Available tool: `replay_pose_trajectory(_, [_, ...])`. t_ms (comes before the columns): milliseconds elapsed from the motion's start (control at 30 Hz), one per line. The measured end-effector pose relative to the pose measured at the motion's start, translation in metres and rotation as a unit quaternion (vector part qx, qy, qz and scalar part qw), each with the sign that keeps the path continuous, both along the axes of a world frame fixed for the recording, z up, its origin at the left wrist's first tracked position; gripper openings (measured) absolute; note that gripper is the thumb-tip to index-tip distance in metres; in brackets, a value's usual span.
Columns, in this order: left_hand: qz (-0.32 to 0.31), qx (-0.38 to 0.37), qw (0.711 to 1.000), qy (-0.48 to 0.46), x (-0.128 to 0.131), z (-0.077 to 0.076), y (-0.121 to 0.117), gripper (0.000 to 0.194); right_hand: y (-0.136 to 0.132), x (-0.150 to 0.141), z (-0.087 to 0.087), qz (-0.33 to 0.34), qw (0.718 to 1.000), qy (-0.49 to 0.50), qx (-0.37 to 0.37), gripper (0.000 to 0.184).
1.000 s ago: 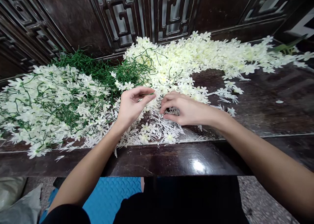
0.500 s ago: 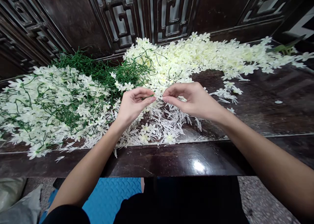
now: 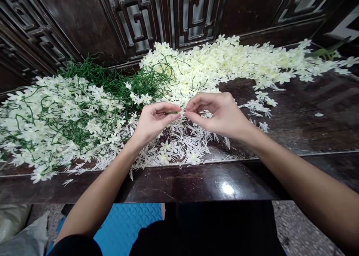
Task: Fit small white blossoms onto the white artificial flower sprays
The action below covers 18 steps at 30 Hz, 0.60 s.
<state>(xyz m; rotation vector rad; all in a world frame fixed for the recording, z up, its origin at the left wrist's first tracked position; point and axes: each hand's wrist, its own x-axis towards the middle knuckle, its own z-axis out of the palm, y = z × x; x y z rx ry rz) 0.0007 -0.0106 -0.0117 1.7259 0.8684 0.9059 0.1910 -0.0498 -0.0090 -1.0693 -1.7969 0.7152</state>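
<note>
My left hand (image 3: 153, 119) pinches the tip of a thin green stem (image 3: 174, 112) between thumb and forefinger. My right hand (image 3: 220, 113) pinches a small white flower piece (image 3: 183, 112) and holds it against that stem tip; the fingertips of both hands nearly touch. Under both hands lies a scatter of loose white flower pieces (image 3: 182, 147) on the dark wooden table (image 3: 294, 132). Left of my left hand is a pile of green stems with white flowers on them (image 3: 56, 117).
A long heap of loose white flowers (image 3: 238, 63) runs across the back of the table to the right. Bare green stems (image 3: 112, 80) lie at the back centre. Carved dark wooden panels (image 3: 157, 16) stand behind. A blue mat (image 3: 123, 222) lies on the floor below.
My right hand rose from the loose flower pieces on the table with a piece pinched and came up to meet my left hand's stem tip. My left hand barely moved.
</note>
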Motion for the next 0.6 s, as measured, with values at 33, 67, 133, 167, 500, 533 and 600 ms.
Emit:
replay_pose_trajectory(33, [-0.001, 0.006, 1.000, 0.002, 0.0004, 0.0000, -0.0004, 0.014, -0.0004, -0.0002, 0.0001, 0.003, 1.000, 0.001, -0.003, 0.007])
replay_pose_trajectory(67, [-0.002, 0.013, 1.000, 0.005, 0.0010, -0.0002, -0.0009, 0.013, -0.0007, -0.0005, 0.0002, 0.006, 1.000, 0.003, -0.006, 0.008])
replay_pose_trajectory(133, [0.001, 0.025, 1.000, 0.009, 0.0022, -0.0009, -0.0017, 0.012, -0.0011, -0.0009, 0.0003, 0.009, 1.000, 0.004, -0.014, 0.008])
replay_pose_trajectory(167, [0.005, 0.029, 1.000, 0.009, 0.0027, -0.0014, -0.0019, 0.011, -0.0012, -0.0011, 0.0003, 0.008, 1.000, 0.005, -0.020, 0.008])
replay_pose_trajectory(500, [0.034, 0.031, 0.999, 0.004, 0.0034, 0.0005, -0.0030, 0.019, 0.0012, 0.0036, 0.0015, 0.002, 0.997, 0.009, -0.071, 0.026])
replay_pose_trajectory(533, [0.038, 0.032, 0.999, 0.001, 0.0033, 0.0012, -0.0032, 0.019, 0.0015, 0.0045, 0.0015, 0.009, 0.997, 0.005, -0.080, 0.034])
replay_pose_trajectory(600, [0.038, 0.032, 0.999, -0.004, 0.0033, 0.0023, -0.0037, 0.019, 0.0018, 0.0053, 0.0012, 0.025, 0.996, -0.009, -0.090, 0.045])
